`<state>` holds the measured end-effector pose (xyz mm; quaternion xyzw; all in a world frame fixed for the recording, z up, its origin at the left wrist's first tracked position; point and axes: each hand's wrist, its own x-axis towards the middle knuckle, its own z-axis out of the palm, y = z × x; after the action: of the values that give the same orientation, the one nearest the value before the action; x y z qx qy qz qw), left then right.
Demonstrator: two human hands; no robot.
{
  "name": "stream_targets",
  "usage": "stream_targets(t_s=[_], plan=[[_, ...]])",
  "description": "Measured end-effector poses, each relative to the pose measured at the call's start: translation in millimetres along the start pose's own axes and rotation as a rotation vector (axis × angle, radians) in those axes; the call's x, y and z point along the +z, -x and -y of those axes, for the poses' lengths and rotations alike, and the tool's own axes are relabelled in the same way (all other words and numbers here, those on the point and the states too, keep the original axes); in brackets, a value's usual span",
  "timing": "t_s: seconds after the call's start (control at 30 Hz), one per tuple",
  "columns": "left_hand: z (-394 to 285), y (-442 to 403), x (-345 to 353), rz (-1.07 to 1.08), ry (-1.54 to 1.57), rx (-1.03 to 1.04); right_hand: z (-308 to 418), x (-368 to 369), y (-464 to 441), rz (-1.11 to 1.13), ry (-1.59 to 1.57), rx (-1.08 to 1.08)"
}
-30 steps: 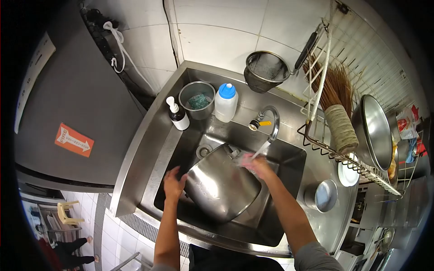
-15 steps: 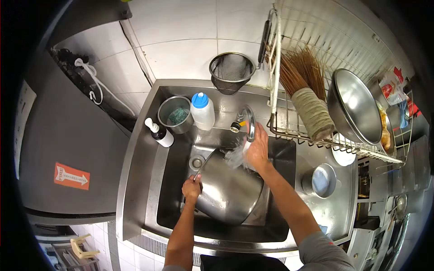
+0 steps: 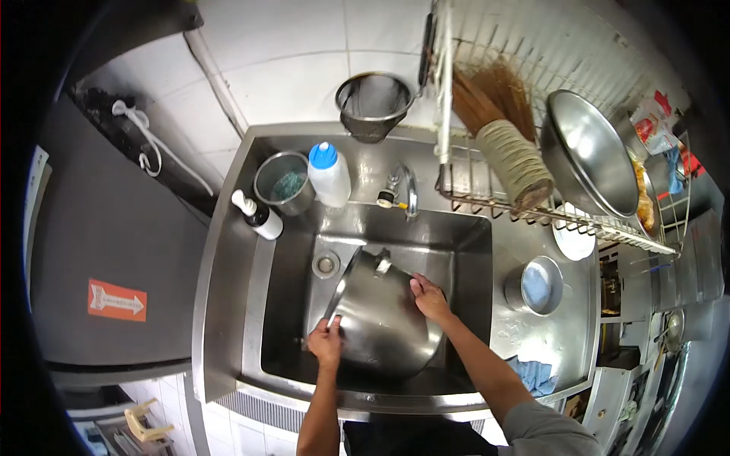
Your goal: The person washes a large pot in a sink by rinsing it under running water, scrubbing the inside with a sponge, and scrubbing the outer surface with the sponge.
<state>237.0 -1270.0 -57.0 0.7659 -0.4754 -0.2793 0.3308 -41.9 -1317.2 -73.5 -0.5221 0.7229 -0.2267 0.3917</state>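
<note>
A large stainless steel stockpot [image 3: 380,319] lies tilted on its side in the sink [image 3: 468,262], its mouth toward the left and a side handle [image 3: 382,263] facing the tap. My left hand [image 3: 325,342] is closed on the pot's rim, thumb over the edge. My right hand [image 3: 430,298] holds the pot's wall from the right, near its base end. Behind the pot, the curved tap [image 3: 411,194] has no water visibly running from it. The drain [image 3: 326,264] shows left of the pot.
Along the sink's back left stand a pump bottle [image 3: 258,216], a steel container [image 3: 283,182] with a green scourer, and a blue-capped bottle [image 3: 328,176]. A wire rack [image 3: 487,201] holds a bundled brush [image 3: 513,163] and steel bowls [image 3: 591,156]. A small pot [image 3: 535,286] and blue cloth [image 3: 534,375] lie right.
My right hand has left the tap and come down onto the pot's side. The water splash at the tap is gone. The pot has turned, bringing its handle into view.
</note>
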Motion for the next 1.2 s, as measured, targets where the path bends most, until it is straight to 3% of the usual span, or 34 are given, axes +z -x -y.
stream_targets(t_s=[0.07, 0.13, 0.17, 0.27, 0.3, 0.33, 0.4, 0.47, 0.53, 0.57, 0.67, 0.7, 0.73, 0.8, 0.87, 0.93, 0.97, 1.03, 1.07, 1.17, 1.2], plan=[[-26, 30, 2, -0.060, -0.038, 0.230, 17, 0, 20, 0.068, -0.031, 0.020], [-39, 57, 11, -0.053, -0.052, 0.474, 13, 11, 36, -0.135, -0.033, -0.041], [-49, 68, 14, -0.010, -0.007, 0.558, 8, 13, 45, -0.155, 0.014, 0.043], [-51, 88, 15, 0.245, -0.011, 0.645, -59, 9, 65, -0.145, -0.230, 0.067], [-48, 89, 18, 0.250, -0.008, 0.635, -111, 23, 65, -0.147, -0.384, 0.069], [-44, 90, 22, 0.289, -0.013, 0.707, -110, 14, 76, -0.145, -0.377, 0.081], [-37, 97, 21, 0.348, -0.014, 0.780, -102, -7, 103, 0.100, -0.874, 0.340], [-32, 100, 18, 0.483, -0.195, 0.880, -119, -11, 112, 0.096, -0.970, 0.423], [-26, 102, 17, 0.521, -0.246, 0.907, -129, -18, 115, 0.146, -1.446, 0.641], [-22, 103, 15, 0.560, -0.298, 0.934, -130, -15, 113, 0.145, -1.455, 0.645], [-12, 105, 13, 0.712, -0.364, 0.884, -133, -7, 91, -0.150, -1.619, 0.646], [-5, 107, 14, 0.722, -0.370, 0.896, -152, 3, 78, -0.023, -1.462, 0.489], [2, 108, 16, 0.770, -0.407, 0.840, -143, -1, 77, -0.038, -1.473, 0.484], [1, 104, 16, 0.827, -0.437, 0.806, -108, -14, 78, -0.064, -0.878, 0.699], [-14, 97, 11, 1.078, -0.739, 0.550, -122, -6, 91, -0.065, -0.788, 0.695], [-15, 93, 14, 1.099, -0.727, 0.480, -142, 4, 109, -0.402, -0.161, 0.028], [-16, 93, 15, 1.123, -0.712, 0.521, -105, -26, 126, -0.428, -0.216, 0.031], [-19, 88, 8, 0.974, -0.702, 0.434, -13, -102, 159, -0.479, -0.214, -0.046], [-28, 85, -2, 0.822, -0.562, 0.455, -5, -127, 160, -0.714, 0.071, -0.321], [-23, 59, -15, 0.358, -0.325, 0.569, -28, -199, 138, -0.868, 0.471, -0.291], [-16, 49, -17, 0.237, -0.319, 0.525, -45, -219, 125, -0.747, 0.462, -0.232]])
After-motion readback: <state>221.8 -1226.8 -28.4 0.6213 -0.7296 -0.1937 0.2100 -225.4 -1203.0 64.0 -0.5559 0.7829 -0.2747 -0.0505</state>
